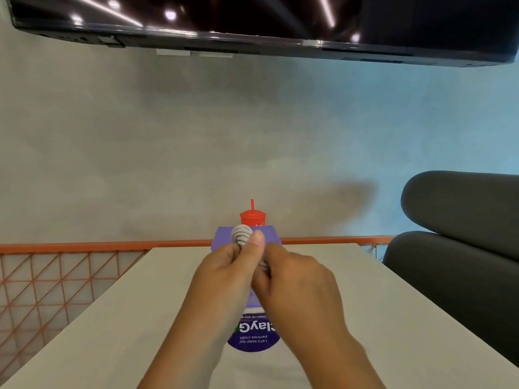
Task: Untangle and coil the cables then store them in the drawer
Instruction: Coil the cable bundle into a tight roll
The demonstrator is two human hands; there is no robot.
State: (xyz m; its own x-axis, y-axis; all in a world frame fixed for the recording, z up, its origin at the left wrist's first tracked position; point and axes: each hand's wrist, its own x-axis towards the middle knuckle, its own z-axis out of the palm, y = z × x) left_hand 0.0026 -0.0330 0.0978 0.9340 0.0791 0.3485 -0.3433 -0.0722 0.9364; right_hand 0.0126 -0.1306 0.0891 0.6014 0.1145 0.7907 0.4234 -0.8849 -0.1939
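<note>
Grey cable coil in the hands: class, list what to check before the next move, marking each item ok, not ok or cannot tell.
1. The grey cable coil is wound into loops: ok.
2. The left hand grips the coil: ok.
3. The right hand grips its lower part: ok.
4. Its loose end is secured: cannot tell, hands hide it.
5. The drawer is open: cannot tell, none in view.
6. The red cup is clear of the hands: ok, behind the purple box.
</note>
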